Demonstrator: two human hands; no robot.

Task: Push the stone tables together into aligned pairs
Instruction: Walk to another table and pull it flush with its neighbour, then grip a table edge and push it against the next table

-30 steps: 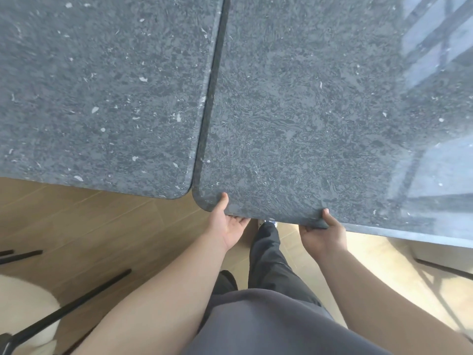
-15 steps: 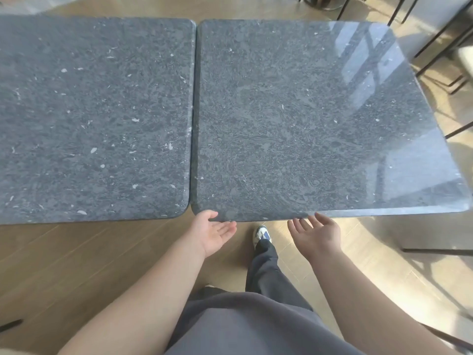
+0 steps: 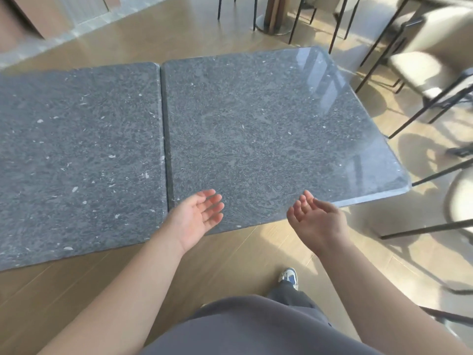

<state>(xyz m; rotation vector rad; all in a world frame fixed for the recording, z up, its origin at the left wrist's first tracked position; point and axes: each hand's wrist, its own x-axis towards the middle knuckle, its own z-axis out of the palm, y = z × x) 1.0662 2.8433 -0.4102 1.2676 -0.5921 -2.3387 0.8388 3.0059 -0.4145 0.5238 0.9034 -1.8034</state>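
Both hands empty, fingers loosely spread: left hand [image 3: 198,216] and right hand [image 3: 316,220] hover at lower centre over the right table [image 3: 268,129] near edge, seam with left table [image 3: 76,155] just left of them.

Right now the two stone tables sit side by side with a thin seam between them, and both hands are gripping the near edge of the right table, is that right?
Not quite. The left hand and right hand are open, palms up, holding nothing, as the head view shows. The left table and right table do sit side by side with a thin seam between them.
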